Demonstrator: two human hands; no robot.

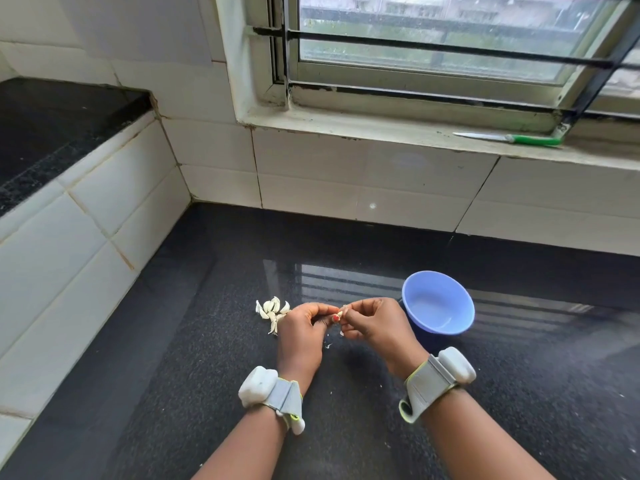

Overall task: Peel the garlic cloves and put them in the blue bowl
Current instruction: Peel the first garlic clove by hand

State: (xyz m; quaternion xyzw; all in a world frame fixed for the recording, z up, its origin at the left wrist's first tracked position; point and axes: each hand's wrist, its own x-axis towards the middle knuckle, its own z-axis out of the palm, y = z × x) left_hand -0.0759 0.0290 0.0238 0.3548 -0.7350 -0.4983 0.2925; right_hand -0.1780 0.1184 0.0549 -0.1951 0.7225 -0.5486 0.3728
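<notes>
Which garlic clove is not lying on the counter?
The garlic clove pinched between the left hand and right hand; the other cloves lie piled on the counter.

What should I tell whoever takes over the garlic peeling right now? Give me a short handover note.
Left hand and right hand: both pinch one garlic clove between them above the counter, partway through peeling.
Unpeeled cloves: in a pile on the counter, left of the hands.
Blue bowl: right of the hands, looks empty.
Done: nothing in the bowl yet.
Left: finish this clove, drop it in, then peel the pile.
</notes>
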